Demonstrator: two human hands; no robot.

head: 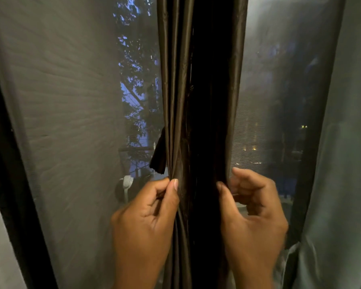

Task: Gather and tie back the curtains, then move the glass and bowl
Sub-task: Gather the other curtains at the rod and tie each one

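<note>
Dark brown curtain hangs bunched into a narrow column of folds down the centre of the frame, top edge to bottom edge. Left hand, lower centre-left, pinches the left edge of the bunch between thumb and forefinger; the other fingers are curled in toward the palm. Right hand, lower centre-right, has its thumb laid against the right edge of the bunch and the fingers curled behind that edge, gripping the fabric; slightly blurred, so exact finger contact is hard to read. The two hands sit at about the same height, either side of the dark central fold, apart from each other. A short dark strap sticks out from the left side of the bunch just above the left hand; whether it is joined to the curtain cannot be told. Sheer grey curtain fills the left half of the frame, another sheer panel to the right of the bunch, with a pale green-grey drape along the right edge. Window shows between them: dusk sky, tree leaves, small lights in the right middle. A small white object sits behind the sheer beside the left hand, unclear what.
</note>
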